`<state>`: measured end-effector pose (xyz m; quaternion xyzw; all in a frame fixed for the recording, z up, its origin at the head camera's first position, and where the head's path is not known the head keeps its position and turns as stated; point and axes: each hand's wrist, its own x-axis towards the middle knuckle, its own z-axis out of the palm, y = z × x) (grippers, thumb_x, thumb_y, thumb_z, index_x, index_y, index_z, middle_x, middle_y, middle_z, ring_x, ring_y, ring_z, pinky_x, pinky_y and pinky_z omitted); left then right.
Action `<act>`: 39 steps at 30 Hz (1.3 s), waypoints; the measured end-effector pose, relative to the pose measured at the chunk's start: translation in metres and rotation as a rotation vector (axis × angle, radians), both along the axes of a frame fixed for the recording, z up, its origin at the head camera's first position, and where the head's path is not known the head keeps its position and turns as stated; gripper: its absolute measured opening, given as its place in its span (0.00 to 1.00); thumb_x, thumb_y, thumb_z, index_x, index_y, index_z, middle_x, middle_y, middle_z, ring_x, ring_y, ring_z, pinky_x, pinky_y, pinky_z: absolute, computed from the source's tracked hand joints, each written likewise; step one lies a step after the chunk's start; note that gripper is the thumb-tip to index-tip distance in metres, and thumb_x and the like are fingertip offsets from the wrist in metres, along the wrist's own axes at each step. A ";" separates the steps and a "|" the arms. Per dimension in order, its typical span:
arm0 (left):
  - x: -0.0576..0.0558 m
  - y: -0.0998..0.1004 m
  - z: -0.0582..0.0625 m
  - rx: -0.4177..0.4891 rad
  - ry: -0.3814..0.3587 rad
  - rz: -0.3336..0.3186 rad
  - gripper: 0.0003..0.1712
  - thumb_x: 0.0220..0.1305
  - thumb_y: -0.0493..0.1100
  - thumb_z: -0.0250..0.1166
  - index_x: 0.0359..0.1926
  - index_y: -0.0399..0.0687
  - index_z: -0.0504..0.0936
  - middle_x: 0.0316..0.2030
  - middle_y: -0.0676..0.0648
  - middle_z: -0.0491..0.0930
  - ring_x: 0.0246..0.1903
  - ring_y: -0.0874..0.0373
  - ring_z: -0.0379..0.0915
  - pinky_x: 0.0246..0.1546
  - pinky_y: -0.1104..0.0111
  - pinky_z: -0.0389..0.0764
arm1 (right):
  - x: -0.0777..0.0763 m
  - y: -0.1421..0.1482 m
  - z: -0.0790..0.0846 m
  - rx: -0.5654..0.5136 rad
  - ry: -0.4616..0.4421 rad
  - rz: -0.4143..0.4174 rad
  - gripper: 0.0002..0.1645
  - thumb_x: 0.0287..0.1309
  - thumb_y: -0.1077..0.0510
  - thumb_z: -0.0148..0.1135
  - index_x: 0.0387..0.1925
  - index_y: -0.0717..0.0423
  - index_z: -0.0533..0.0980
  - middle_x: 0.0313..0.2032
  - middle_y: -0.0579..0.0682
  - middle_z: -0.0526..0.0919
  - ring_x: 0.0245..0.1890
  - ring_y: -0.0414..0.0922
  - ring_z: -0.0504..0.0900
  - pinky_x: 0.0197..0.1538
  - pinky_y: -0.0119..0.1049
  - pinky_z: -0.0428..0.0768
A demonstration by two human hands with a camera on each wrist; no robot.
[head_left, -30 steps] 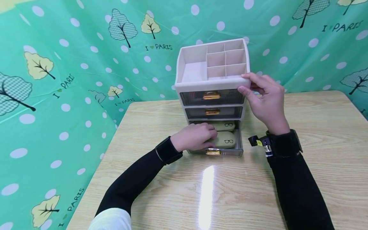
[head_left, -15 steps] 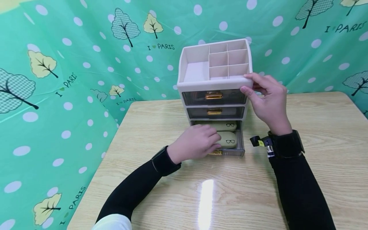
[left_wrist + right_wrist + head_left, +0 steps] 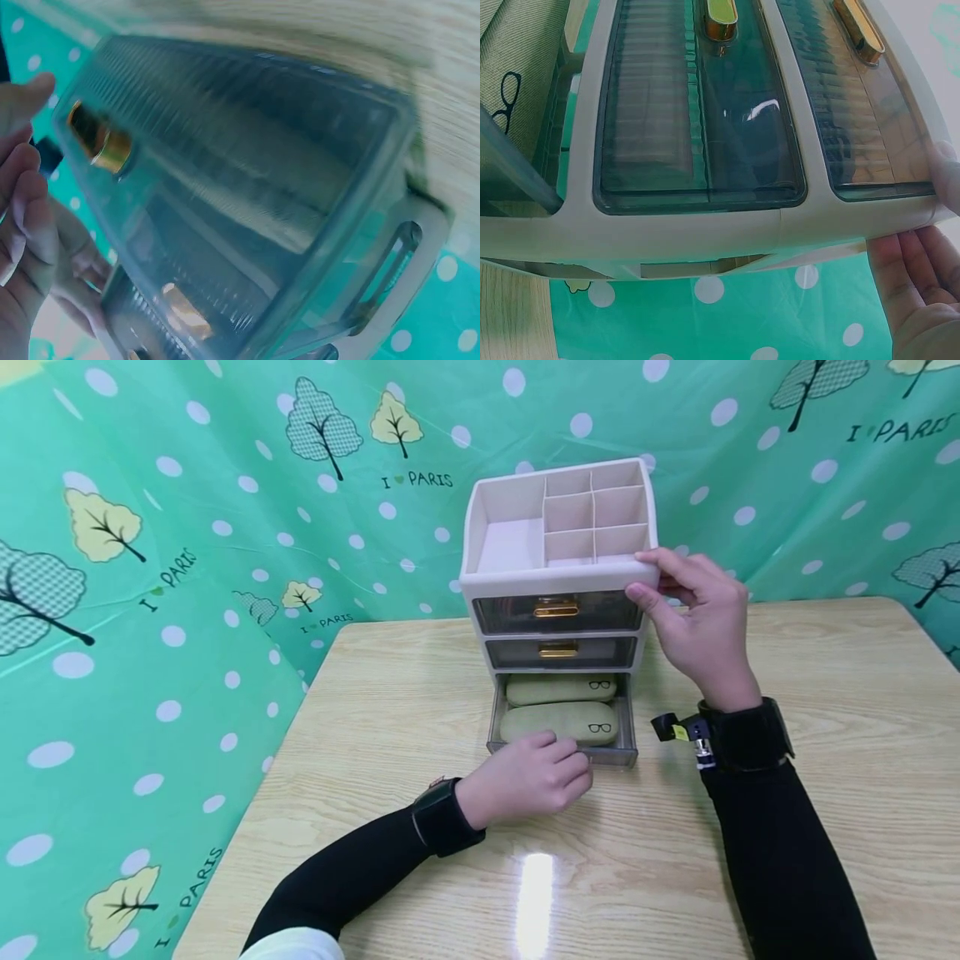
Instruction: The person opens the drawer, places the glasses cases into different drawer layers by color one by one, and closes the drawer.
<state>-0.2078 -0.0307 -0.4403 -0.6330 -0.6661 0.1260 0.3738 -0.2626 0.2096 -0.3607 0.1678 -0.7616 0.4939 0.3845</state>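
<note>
A white desktop organizer [image 3: 558,578] with smoky see-through drawers stands on the table. Its bottom drawer [image 3: 626,755] is pulled out and holds two olive-green glasses cases, a front case [image 3: 562,723] and a rear case [image 3: 558,688], lying one behind the other. My left hand [image 3: 528,777] hovers at that drawer's front with fingers loosely bent, hiding its handle in the head view. In the left wrist view the fingers [image 3: 34,202] are apart from the gold handle [image 3: 101,142]. My right hand [image 3: 697,618] grips the organizer's upper right front corner, thumb in front.
The top drawer [image 3: 517,612] and middle drawer [image 3: 517,653] are closed, each with a gold handle. Divided compartments [image 3: 596,518] form the organizer's top. A green patterned cloth [image 3: 360,543] hangs behind and left of the wooden table [image 3: 420,693].
My left hand has come out of the bottom drawer and moved toward me to its front, uncovering both glasses cases. My right hand keeps its grip on the organizer.
</note>
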 end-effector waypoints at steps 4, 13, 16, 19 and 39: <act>0.004 0.001 -0.010 -0.019 0.032 0.023 0.24 0.73 0.29 0.44 0.31 0.54 0.83 0.32 0.56 0.81 0.32 0.62 0.74 0.26 0.77 0.76 | 0.000 0.000 0.000 -0.002 -0.001 0.000 0.22 0.55 0.74 0.72 0.53 0.67 0.83 0.43 0.61 0.83 0.43 0.31 0.81 0.52 0.24 0.84; 0.010 0.000 -0.012 0.029 0.031 0.094 0.17 0.73 0.32 0.51 0.37 0.48 0.86 0.33 0.54 0.82 0.31 0.63 0.75 0.28 0.78 0.79 | 0.000 0.000 0.001 -0.003 -0.008 0.000 0.22 0.55 0.73 0.72 0.53 0.67 0.83 0.43 0.61 0.83 0.43 0.31 0.81 0.52 0.25 0.84; 0.014 -0.001 0.004 0.039 0.065 0.092 0.21 0.74 0.30 0.49 0.37 0.48 0.88 0.31 0.55 0.82 0.30 0.65 0.75 0.29 0.80 0.79 | 0.000 0.000 0.002 -0.005 -0.011 -0.001 0.22 0.55 0.73 0.72 0.53 0.67 0.83 0.43 0.61 0.83 0.43 0.31 0.81 0.52 0.25 0.84; 0.017 -0.001 0.014 0.044 0.089 0.086 0.24 0.73 0.28 0.48 0.35 0.49 0.89 0.30 0.55 0.81 0.30 0.65 0.75 0.30 0.81 0.79 | 0.000 0.000 0.002 -0.010 -0.012 0.001 0.22 0.55 0.73 0.72 0.53 0.67 0.83 0.43 0.61 0.83 0.43 0.31 0.81 0.52 0.25 0.85; 0.001 0.000 -0.015 -0.016 -0.007 0.167 0.16 0.71 0.28 0.54 0.40 0.44 0.88 0.36 0.50 0.83 0.35 0.60 0.78 0.38 0.76 0.84 | 0.000 0.000 0.001 -0.012 -0.012 -0.004 0.22 0.54 0.73 0.72 0.52 0.67 0.83 0.42 0.60 0.83 0.42 0.31 0.82 0.52 0.25 0.85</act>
